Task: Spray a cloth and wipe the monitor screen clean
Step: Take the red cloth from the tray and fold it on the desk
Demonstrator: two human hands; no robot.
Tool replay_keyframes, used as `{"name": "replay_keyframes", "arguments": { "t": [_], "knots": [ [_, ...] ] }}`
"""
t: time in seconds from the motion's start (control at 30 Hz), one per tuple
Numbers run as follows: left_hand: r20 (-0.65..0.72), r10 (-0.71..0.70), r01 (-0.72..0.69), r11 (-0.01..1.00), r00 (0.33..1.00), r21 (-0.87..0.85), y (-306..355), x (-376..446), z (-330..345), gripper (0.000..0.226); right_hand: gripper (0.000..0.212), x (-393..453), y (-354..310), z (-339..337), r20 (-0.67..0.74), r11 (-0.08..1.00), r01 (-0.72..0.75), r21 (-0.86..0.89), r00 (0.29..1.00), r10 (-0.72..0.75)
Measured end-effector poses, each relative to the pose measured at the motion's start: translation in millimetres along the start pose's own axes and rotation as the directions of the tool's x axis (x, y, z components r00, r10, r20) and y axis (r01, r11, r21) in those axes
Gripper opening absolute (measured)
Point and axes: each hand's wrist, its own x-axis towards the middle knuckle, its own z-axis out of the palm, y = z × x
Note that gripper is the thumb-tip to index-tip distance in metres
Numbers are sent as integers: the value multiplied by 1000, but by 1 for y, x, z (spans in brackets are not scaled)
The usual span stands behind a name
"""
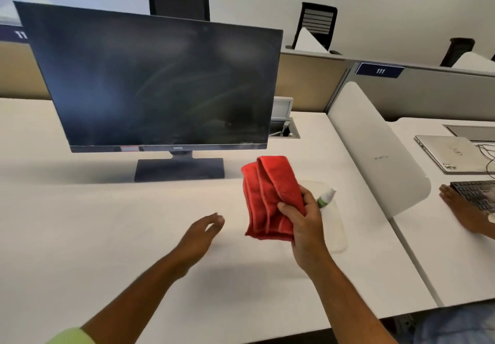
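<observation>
Right grip (300, 217) pinches a folded red cloth (267, 199) above the white surface (107, 223), near its right edge; left grip (203, 233) hovers relaxed, fingers loose. Behind stands the smeared monitor (155, 81); a spray bottle (330, 215) lies just beside the cloth.

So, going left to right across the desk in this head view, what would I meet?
Monitor → left hand, open over the desk → red cloth, gripped by the right hand → spray bottle lying down → white divider → closed laptop.
</observation>
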Motion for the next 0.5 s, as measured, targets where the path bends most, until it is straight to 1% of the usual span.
{"name": "replay_keyframes", "arguments": {
  "t": [0.07,0.1,0.17,0.23,0.3,0.33,0.37,0.4,0.43,0.5],
  "knots": [
    [48,-4,17,962,999,-271,21,-2,-1,55,44,-3,14,16,92,983,-146,113,986,136],
    [90,9,25,932,996,-361,28,-3,-3,53,42,-4,21,22,137,968,-207,145,973,187],
    [162,39,40,888,986,-458,35,-6,-6,51,42,-7,34,32,219,947,-292,133,941,259],
    [159,44,39,875,986,-483,34,-7,-9,45,45,-11,46,37,283,947,-319,33,912,298],
    [103,25,26,883,994,-469,28,-9,-13,42,47,-14,53,41,313,955,-272,-114,903,295],
    [71,18,16,891,997,-453,24,-10,-15,43,54,-16,55,45,319,955,-237,-180,904,284],
    [43,15,5,903,999,-430,21,-11,-17,45,66,-18,56,49,326,950,-209,-230,904,278],
    [22,20,-9,913,1000,-407,17,-11,-18,47,78,-20,56,54,334,945,-194,-265,900,279],
    [6,32,-27,924,999,-381,15,-13,-18,50,86,-22,56,60,344,940,-185,-286,896,281],
    [-22,74,-77,944,997,-322,13,-13,-17,56,87,-25,57,74,379,937,-161,-310,883,277]
  ]
}}
